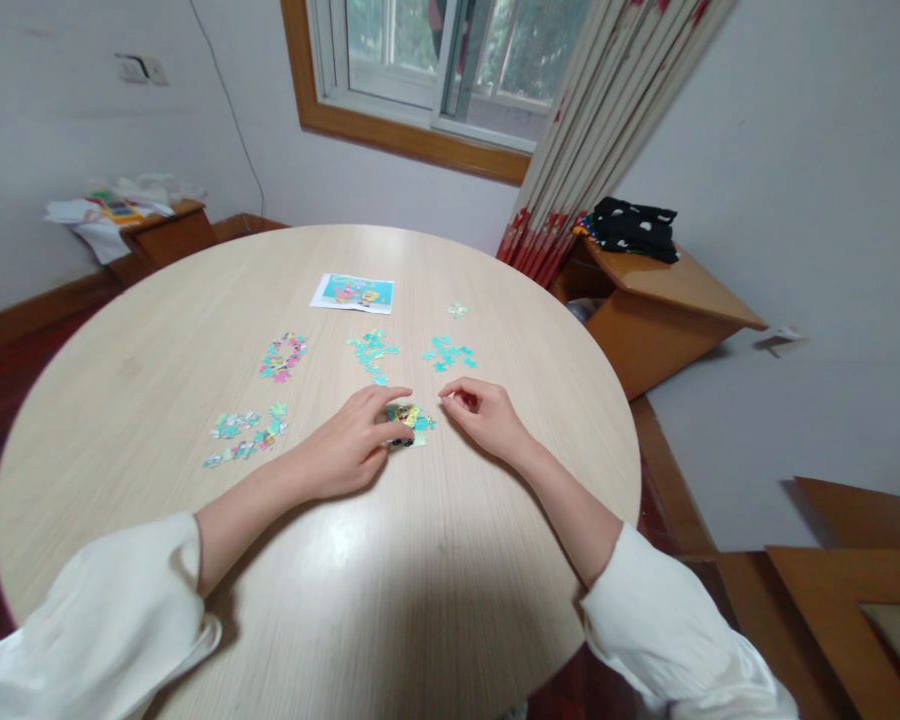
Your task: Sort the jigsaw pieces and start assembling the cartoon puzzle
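Note:
A small joined section of jigsaw puzzle [418, 421], yellow and teal, lies flat on the round table in front of me. My left hand [356, 437] rests at its left side, index finger stretched above it and thumb over its lower part, the fingers apart. Part of the section is hidden under that hand. Just to the right of it, my right hand [487, 415] is closed in a pinch; whatever is between the fingertips is too small to make out. Beyond the hands lie loose teal puzzle pieces [450, 354] and a teal-green cluster [373, 348].
A printed reference picture [358, 292] lies toward the far side of the table [390, 590]. Pink mixed pieces [283, 358] and pale pieces [247, 435] are at left, a light-coloured group [457, 310] at far right. A wooden cabinet [667, 300] stands beyond the right edge.

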Action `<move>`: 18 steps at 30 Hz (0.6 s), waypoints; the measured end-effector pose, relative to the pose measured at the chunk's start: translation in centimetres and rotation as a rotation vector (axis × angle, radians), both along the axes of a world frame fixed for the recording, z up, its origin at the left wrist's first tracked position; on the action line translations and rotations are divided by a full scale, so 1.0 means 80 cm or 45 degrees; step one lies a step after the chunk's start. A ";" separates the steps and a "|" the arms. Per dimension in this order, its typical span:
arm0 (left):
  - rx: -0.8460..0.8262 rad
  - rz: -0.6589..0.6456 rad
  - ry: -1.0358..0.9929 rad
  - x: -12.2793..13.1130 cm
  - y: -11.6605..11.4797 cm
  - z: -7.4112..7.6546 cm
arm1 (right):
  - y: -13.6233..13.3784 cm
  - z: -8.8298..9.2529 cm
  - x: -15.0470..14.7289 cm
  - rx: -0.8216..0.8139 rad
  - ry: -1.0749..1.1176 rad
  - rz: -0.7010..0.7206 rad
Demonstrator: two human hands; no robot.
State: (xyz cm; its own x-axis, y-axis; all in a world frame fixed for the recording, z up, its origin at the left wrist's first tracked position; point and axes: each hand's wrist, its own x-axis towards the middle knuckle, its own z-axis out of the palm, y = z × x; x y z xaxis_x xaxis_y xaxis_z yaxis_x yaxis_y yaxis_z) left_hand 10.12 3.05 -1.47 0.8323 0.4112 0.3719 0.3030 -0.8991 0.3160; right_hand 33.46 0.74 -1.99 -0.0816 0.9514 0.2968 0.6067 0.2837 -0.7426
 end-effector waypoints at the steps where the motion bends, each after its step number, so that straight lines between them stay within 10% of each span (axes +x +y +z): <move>1: 0.008 0.001 0.003 0.000 0.000 0.000 | 0.000 0.000 0.000 0.000 0.003 0.002; 12: -0.025 0.009 -0.021 0.003 0.000 0.001 | 0.000 0.000 -0.001 0.007 0.014 -0.006; 18: -0.125 0.330 -0.077 0.000 0.008 0.002 | 0.000 0.002 -0.001 0.016 -0.009 -0.023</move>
